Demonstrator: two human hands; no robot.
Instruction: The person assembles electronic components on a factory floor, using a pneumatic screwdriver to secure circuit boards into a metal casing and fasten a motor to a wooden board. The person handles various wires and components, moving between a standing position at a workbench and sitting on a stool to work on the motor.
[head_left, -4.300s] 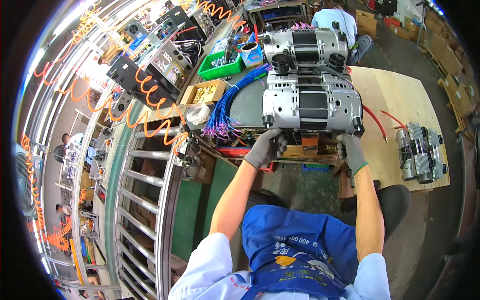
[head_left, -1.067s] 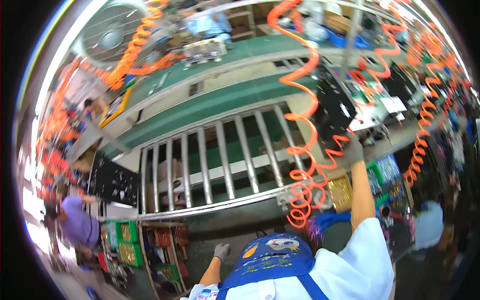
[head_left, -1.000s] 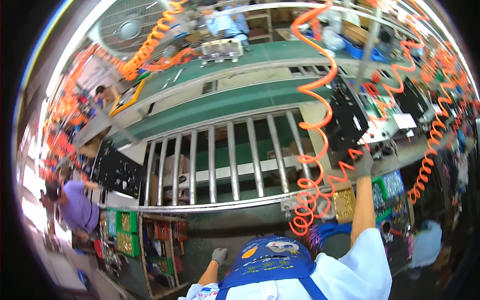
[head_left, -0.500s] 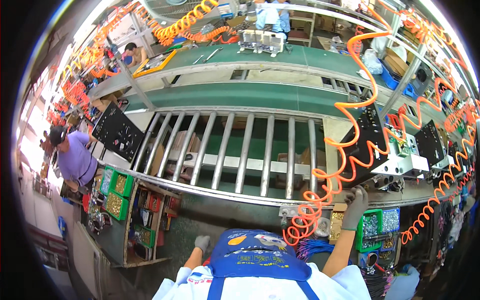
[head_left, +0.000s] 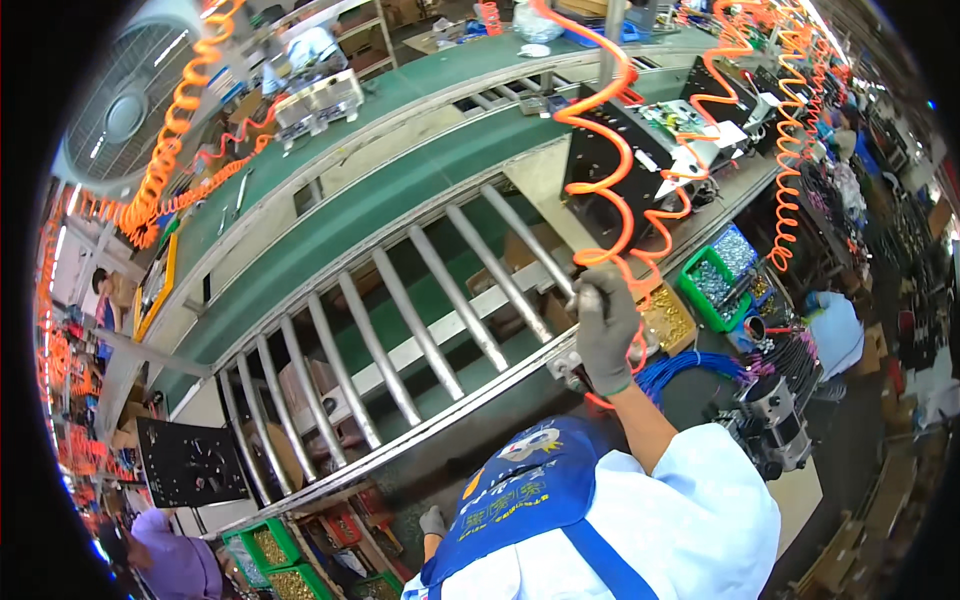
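My right hand [head_left: 608, 335], in a grey glove, is raised over the near rail of the roller conveyor [head_left: 440, 355]. Its fingers are curled closed beside the lower loops of an orange coiled air hose [head_left: 612, 170]; what they hold, if anything, is hidden. Low beside my blue apron [head_left: 530, 470] hangs my left hand [head_left: 432, 522], gloved too, small in view, its fingers not clear. Just right of my right hand, a box of brass-coloured fasteners [head_left: 668, 318] stands near a green bin of silver fasteners [head_left: 712, 288].
Beyond the rollers, black panel units [head_left: 615, 165] stand at the conveyor's right end. A black panel [head_left: 190, 462] leans at its left end near a person in purple [head_left: 175, 555]. Blue wires [head_left: 690, 368] and a metal device [head_left: 775, 425] lie to my right.
My view has swung right and tilted. My right hand has moved from beside the fastener bins to the hose's lower coils, nearer the conveyor rail. The left hand still hangs low.
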